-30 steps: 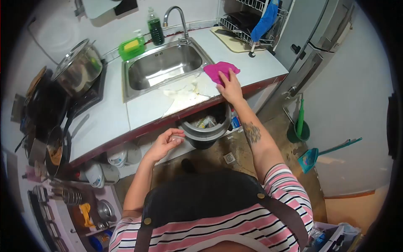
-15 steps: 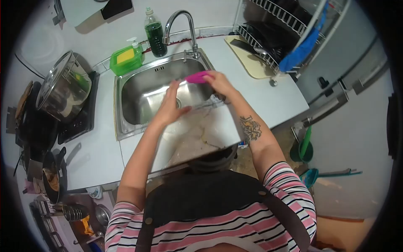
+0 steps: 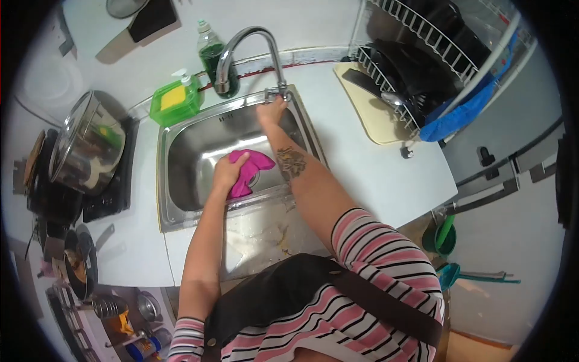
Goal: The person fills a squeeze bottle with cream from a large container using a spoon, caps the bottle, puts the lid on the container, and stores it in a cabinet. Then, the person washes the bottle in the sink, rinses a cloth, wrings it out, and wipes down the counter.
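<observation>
A bright pink cloth (image 3: 249, 172) hangs crumpled from my left hand (image 3: 227, 171), which is closed on it over the steel sink (image 3: 190, 160). My right hand (image 3: 272, 112) reaches to the back rim of the sink, its fingers closed around the handle at the base of the chrome tap (image 3: 256, 31). The handle itself is mostly covered by my fingers. No stream of water shows under the spout. Wet streaks and yellowish-brown bits of residue lie on the counter (image 3: 256, 232) in front of the sink.
Behind the sink stand a green soap bottle (image 3: 212, 57) and a green holder (image 3: 175, 111) with a yellow sponge. A steel pot (image 3: 90, 148) is on the left. To the right are a cream cutting board (image 3: 368, 111) and a dish rack (image 3: 416, 36) with dark pans.
My right hand has let go of the pink cloth and moved up to the tap handle. The cloth is now in my left hand, lower over the sink.
</observation>
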Available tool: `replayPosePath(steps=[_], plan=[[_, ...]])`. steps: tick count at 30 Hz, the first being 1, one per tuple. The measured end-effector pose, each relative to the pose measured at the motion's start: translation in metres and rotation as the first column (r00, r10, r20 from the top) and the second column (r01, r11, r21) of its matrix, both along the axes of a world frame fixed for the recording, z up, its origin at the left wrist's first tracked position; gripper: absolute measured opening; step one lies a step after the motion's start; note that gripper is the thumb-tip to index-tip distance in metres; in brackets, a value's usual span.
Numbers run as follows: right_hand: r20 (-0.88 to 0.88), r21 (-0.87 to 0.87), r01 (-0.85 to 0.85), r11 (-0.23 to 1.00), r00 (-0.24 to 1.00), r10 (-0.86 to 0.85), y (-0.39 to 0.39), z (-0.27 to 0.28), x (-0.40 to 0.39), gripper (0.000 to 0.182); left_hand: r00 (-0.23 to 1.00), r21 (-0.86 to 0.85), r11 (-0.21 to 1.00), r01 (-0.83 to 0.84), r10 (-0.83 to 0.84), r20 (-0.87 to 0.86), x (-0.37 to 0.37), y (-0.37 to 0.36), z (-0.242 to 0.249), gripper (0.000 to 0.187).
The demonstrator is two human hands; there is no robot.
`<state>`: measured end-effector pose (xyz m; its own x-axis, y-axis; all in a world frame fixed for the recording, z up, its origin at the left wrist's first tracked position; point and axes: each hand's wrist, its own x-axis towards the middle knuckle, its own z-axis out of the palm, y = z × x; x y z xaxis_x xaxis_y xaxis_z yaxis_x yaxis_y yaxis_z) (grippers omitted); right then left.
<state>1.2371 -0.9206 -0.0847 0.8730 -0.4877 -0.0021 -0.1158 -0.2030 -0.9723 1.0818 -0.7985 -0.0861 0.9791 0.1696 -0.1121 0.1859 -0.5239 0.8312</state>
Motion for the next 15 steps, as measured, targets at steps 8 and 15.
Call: replayPosePath(steps=[8, 15], plan=[[-0.032, 0.538, -0.239, 0.808, 0.953, 0.303, -0.013, -0.003, 0.016, 0.051, 0.994, -0.021, 0.994, 0.105, -0.106, -0.024, 0.023, -0.030, -0.044, 0.047], [-0.151, 0.653, -0.493, 0.574, 0.659, 0.737, -0.043, -0.001, 0.006, 0.034, 0.992, 0.236, 0.965, 0.115, -0.097, -0.087, 0.021, -0.027, -0.019, 0.041]])
